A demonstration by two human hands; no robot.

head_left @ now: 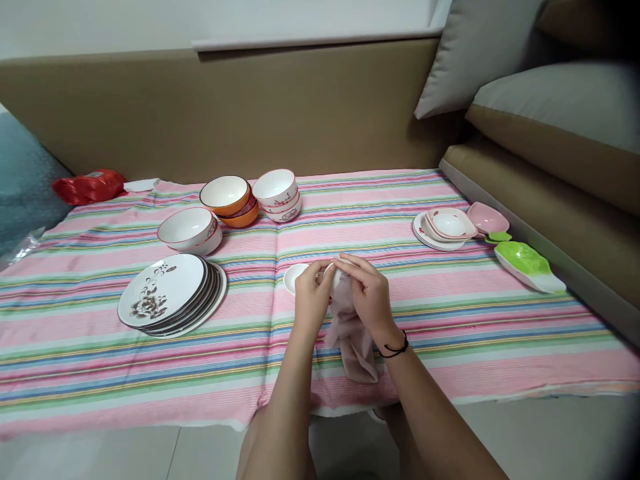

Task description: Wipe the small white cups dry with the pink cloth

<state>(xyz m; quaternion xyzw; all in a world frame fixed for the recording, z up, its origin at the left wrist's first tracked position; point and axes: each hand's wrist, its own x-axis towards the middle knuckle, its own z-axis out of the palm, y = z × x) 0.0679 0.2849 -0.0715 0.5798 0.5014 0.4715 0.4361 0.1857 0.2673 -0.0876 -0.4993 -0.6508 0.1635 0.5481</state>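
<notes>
Left hand (313,293) and right hand (371,293) meet low-center over the striped cover (230,367). Left fingers clamped on the edge of a small white piece (337,277) — mostly hidden by the hands, so can't tell its full shape. Right fingers closed on a pinkish-gray rag (355,353), pressed against that piece, loose end hanging toward the wearer. Small white dish (291,279) just beyond the left hand, partly covered by it. Plate stack (163,290) off to the left, stacked bowls (225,193) behind it; small dish stack (450,223) and green dish (525,257) well apart, right.
</notes>
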